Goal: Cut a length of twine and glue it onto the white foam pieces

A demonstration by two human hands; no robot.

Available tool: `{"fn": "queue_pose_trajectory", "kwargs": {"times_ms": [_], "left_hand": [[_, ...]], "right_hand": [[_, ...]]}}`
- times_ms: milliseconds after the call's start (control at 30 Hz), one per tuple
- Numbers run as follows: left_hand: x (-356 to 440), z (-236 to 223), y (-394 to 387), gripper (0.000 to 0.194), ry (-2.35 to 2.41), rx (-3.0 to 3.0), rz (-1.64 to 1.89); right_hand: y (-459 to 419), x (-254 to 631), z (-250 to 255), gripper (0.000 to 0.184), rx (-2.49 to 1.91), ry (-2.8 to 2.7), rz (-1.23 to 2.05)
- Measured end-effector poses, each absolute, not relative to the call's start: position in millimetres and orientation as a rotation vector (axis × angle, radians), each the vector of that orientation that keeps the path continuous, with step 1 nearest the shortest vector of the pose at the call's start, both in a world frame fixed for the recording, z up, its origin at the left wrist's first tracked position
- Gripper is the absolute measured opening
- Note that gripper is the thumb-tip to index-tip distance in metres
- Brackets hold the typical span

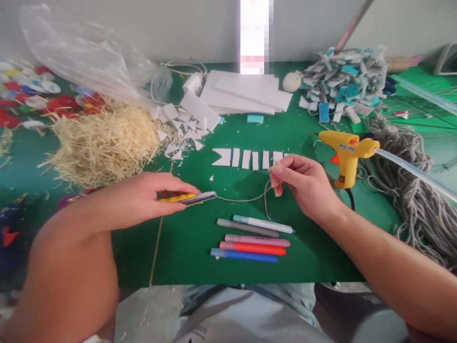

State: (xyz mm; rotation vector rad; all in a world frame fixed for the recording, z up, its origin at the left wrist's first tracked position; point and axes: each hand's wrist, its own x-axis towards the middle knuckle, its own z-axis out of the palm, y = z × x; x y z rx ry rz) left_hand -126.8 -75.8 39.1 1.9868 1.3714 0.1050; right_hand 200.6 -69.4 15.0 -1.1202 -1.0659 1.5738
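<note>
My left hand is closed around a yellow-handled tool with a grey metal tip; its exact kind I cannot make out. A thin grey cord runs from that tip across to my right hand. There the fingers pinch the cord, which crosses itself just below them and hangs in a loose tail. Behind the cord lies a row of small white foam pieces, the leftmost one notched; my right fingers partly cover the row's end. Nearer to me are several markers, among them a red one and a blue one.
At right, a yellow glue gun stands beside a grey yarn bundle. White sheets and a pile of grey-blue pieces are at the back. Straw-like shreds, foam scraps and clear plastic fill the left.
</note>
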Motion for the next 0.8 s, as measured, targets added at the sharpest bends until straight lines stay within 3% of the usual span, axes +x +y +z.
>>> {"fn": "queue_pose_trajectory", "kwargs": {"times_ms": [200, 333, 533, 800], "left_hand": [[-112, 42, -80, 0.045, 1.432, 2.139, 0.314], [-64, 43, -92, 0.029, 1.407, 2.162, 0.642], [3, 21, -95, 0.016, 1.101, 2.315, 0.635], [-15, 51, -87, 0.031, 1.202, 2.561, 0.355]], "right_hand": [[-70, 204, 14, 0.031, -0.98, -1.07, 1.646], [-72, 203, 14, 0.031, -0.875, -1.105, 1.683], [-76, 200, 20, 0.037, -0.89, -1.151, 1.671], [-74, 207, 22, 0.034, -0.889, -1.065, 1.52]]}}
